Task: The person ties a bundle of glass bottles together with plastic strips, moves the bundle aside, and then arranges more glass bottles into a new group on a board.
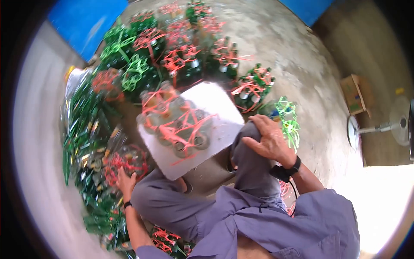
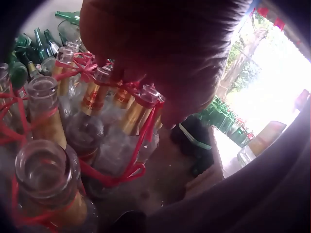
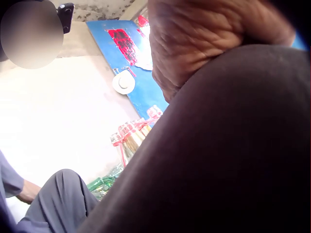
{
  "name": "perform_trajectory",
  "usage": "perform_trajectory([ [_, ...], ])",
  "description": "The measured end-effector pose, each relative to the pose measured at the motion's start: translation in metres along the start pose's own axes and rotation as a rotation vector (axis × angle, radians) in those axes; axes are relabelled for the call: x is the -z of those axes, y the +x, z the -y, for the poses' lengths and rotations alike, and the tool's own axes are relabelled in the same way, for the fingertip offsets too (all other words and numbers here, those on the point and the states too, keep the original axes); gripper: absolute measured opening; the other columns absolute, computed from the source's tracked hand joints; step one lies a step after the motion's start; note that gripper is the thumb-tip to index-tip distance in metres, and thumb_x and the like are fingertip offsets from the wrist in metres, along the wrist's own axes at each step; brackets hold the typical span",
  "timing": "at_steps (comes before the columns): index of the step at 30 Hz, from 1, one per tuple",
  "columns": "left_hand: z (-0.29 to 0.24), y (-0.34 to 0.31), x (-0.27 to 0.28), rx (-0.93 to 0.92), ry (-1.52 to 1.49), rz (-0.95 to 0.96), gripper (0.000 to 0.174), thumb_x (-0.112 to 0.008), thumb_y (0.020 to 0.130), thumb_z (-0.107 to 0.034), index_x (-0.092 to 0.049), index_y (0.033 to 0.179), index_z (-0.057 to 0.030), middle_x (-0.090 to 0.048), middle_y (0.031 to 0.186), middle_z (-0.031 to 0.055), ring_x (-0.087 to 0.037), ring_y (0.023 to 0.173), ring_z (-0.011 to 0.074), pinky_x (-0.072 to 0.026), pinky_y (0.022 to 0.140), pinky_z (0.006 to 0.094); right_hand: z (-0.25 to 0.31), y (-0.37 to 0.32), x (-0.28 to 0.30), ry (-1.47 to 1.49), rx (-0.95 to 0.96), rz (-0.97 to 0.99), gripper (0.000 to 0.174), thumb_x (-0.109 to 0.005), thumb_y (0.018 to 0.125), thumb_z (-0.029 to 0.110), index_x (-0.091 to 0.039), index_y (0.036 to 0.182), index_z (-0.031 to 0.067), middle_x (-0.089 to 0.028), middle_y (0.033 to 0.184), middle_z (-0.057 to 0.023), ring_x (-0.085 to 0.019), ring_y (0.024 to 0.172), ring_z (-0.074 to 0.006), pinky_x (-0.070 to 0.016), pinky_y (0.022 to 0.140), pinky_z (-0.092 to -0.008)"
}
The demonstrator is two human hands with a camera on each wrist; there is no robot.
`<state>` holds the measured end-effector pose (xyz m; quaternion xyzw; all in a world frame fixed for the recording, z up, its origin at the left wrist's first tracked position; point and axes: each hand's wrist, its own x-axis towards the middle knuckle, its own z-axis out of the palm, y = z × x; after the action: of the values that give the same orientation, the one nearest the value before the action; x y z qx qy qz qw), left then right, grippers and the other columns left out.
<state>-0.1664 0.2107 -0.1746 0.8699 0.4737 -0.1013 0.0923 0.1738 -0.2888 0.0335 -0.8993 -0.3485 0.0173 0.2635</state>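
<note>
At the lower left, my left hand [image 1: 126, 183] is at a bundle of clear bottles tied with red strap [image 1: 129, 162]. The left wrist view shows this hand [image 2: 160, 53] over the gold-labelled necks, gripping at the red strap [image 2: 138, 165]; its fingertips are partly hidden. My right hand [image 1: 271, 140] rests on the raised knee [image 1: 248, 131], fingers spread and holding nothing; the right wrist view also shows the hand [image 3: 194, 43] on the knee. Another clear bundle with red strap [image 1: 177, 123] stands on a white board [image 1: 215, 101] in front of the legs.
Green bottles [image 1: 79, 125] lie heaped along the left wall. Bundles tied in red and green [image 1: 181, 60] stand beyond the board, with one green-strapped bundle [image 1: 288, 118] beside the right hand. A fan [image 1: 375, 129] and a cardboard box [image 1: 354, 95] are at the right.
</note>
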Motion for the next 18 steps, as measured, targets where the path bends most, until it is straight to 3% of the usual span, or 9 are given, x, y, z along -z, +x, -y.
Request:
perform_trajectory([
  [3, 0.026, 0.014, -0.011, -0.062, -0.08, 0.003, 0.085, -0.075, 0.084, -0.039, -0.039, 0.155, -0.0098, -0.042, 0.157, 0.0201, -0.039, 0.146, 0.0349, -0.0307, 0.116, 0.0566, -0.01, -0.007, -0.002, 0.079, 0.031, 0.006, 0.069, -0.075, 0.086, 0.045, -0.057, 0.133, -0.002, -0.058, 0.134, -0.024, -0.056, 0.124, -0.0412, -0.0443, 0.102, -0.0482],
  [6, 0.029, 0.02, -0.01, -0.108, -0.31, -0.054, 0.075, -0.076, 0.084, -0.031, -0.048, 0.148, -0.0045, -0.053, 0.147, 0.023, -0.051, 0.136, 0.0375, -0.0389, 0.112, 0.0486, -0.018, -0.014, 0.007, 0.156, 0.049, 0.042, 0.072, -0.075, 0.088, 0.046, -0.054, 0.139, -0.0001, -0.053, 0.14, -0.0237, -0.051, 0.13, -0.0415, -0.0428, 0.106, -0.0476],
  [8, 0.018, 0.009, 0.018, -0.056, -0.378, -0.04, 0.061, -0.074, 0.088, -0.025, -0.055, 0.139, 0.0021, -0.064, 0.131, 0.0206, -0.063, 0.12, 0.0337, -0.0465, 0.104, 0.0389, -0.023, -0.019, 0.011, 0.2, 0.057, 0.079, 0.074, -0.075, 0.089, 0.046, -0.051, 0.143, 0.0013, -0.05, 0.145, -0.0232, -0.048, 0.134, -0.042, -0.0417, 0.109, -0.0471],
  [10, 0.022, 0.006, 0.031, -0.113, -0.538, -0.06, 0.056, -0.072, 0.091, -0.024, -0.056, 0.137, 0.0041, -0.066, 0.127, 0.0176, -0.064, 0.114, 0.0298, -0.0483, 0.1, 0.037, -0.031, -0.029, 0.011, 0.362, 0.028, 0.123, 0.078, -0.072, 0.091, 0.049, -0.046, 0.148, 0.0028, -0.045, 0.15, -0.0226, -0.043, 0.14, -0.0403, -0.0398, 0.112, -0.0465],
  [12, 0.029, 0.004, 0.048, -0.198, -0.714, -0.063, 0.045, -0.065, 0.098, -0.019, -0.057, 0.135, 0.006, -0.067, 0.122, 0.011, -0.064, 0.108, 0.0176, -0.0499, 0.093, 0.0302, -0.041, -0.044, 0.012, 0.448, -0.028, 0.082, 0.083, -0.067, 0.092, 0.057, -0.043, 0.15, 0.0019, -0.051, 0.145, -0.0242, -0.047, 0.138, -0.0387, -0.0413, 0.112, -0.0461],
  [14, -0.007, -0.026, 0.092, -0.048, -0.916, 0.045, 0.039, -0.064, 0.101, -0.024, -0.06, 0.13, 0.0022, -0.068, 0.12, 0.012, -0.065, 0.103, 0.0172, -0.0504, 0.091, 0.031, -0.054, -0.063, 0.014, 0.798, -0.284, 0.204, 0.086, -0.066, 0.092, 0.059, -0.041, 0.151, 0.0009, -0.056, 0.141, -0.0241, -0.057, 0.128, -0.038, -0.0463, 0.107, -0.0447],
  [15, -0.024, -0.041, 0.11, -0.055, -0.91, 0.062, 0.039, -0.064, 0.101, -0.024, -0.06, 0.13, 0.0022, -0.068, 0.12, 0.012, -0.065, 0.103, 0.0172, -0.0504, 0.091, 0.031, -0.067, -0.08, 0.008, 0.875, -0.49, 0.257, 0.082, -0.066, 0.093, 0.057, -0.045, 0.149, 0.0017, -0.065, 0.129, -0.0225, -0.067, 0.113, -0.0328, -0.0508, 0.1, -0.042],
  [16, -0.04, -0.057, 0.125, -0.057, -1.054, 0.079, 0.037, -0.062, 0.102, -0.024, -0.06, 0.13, 0.0015, -0.068, 0.122, 0.0119, -0.066, 0.105, 0.0177, -0.051, 0.092, 0.031, -0.088, -0.101, -0.007, 0.874, -0.507, 0.253, 0.082, -0.066, 0.093, 0.057, -0.045, 0.149, 0.0017, -0.065, 0.129, -0.0225, -0.067, 0.113, -0.0328, -0.0508, 0.1, -0.042],
  [18, -0.062, -0.08, 0.15, -0.055, -1.196, 0.105, 0.036, -0.061, 0.104, -0.024, -0.06, 0.13, 0.0009, -0.068, 0.123, 0.0119, -0.067, 0.106, 0.0183, -0.0516, 0.094, 0.0309, -0.132, -0.146, -0.037, 0.604, -0.507, 0.328, 0.071, -0.064, 0.094, 0.057, -0.058, 0.138, 0.0017, -0.071, 0.115, -0.0228, -0.07, 0.105, -0.033, -0.0528, 0.094, -0.0416],
])
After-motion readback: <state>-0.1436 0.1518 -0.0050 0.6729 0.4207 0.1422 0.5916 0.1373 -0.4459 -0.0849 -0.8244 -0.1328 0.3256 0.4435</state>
